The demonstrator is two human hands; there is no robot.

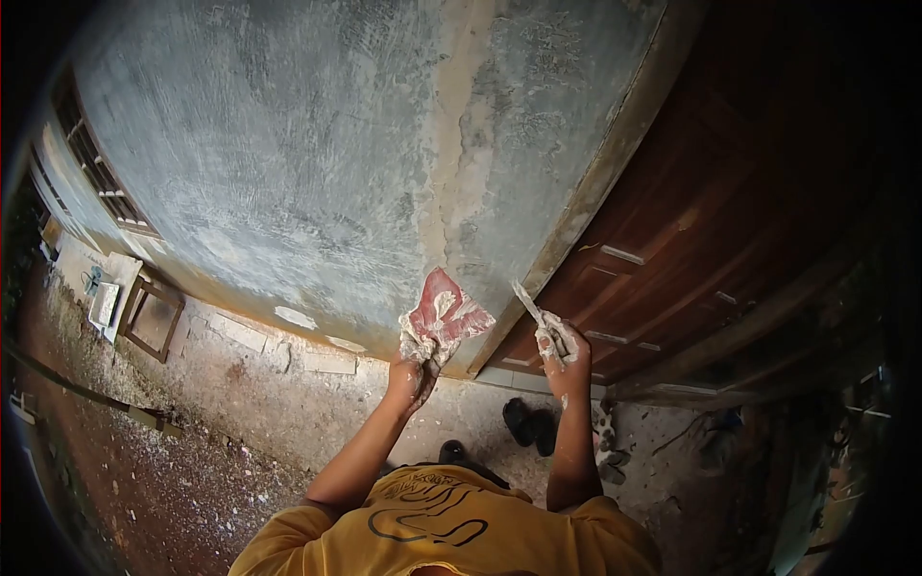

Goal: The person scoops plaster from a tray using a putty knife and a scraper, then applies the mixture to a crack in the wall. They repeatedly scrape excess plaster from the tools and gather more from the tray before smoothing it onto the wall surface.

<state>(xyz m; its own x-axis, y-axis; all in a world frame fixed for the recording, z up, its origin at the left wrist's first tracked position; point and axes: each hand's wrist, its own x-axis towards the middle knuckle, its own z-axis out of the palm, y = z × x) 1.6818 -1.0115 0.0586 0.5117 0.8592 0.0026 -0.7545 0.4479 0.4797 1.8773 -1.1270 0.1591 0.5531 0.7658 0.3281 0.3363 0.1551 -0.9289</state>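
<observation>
My left hand (419, 365), smeared with pale putty, grips a red flat plastic scraper (434, 291). Lumps of white putty lie on the scraper's face. Fingers of my right hand (565, 351) are closed around a putty knife (526, 301), its coated blade pointing up and left. Both tools are held apart from each other, in front of a worn blue-grey wall (288, 144). A rough beige strip of filler (449, 163) runs up the wall above the scraper.
A brown wooden door (711, 221) stands to the right, beside its frame (586, 202). Black sandals (531, 425) lie on the ground below my right hand. At left, a wooden frame (175, 331) leans near the wall, and a barred window (101, 168) is above it.
</observation>
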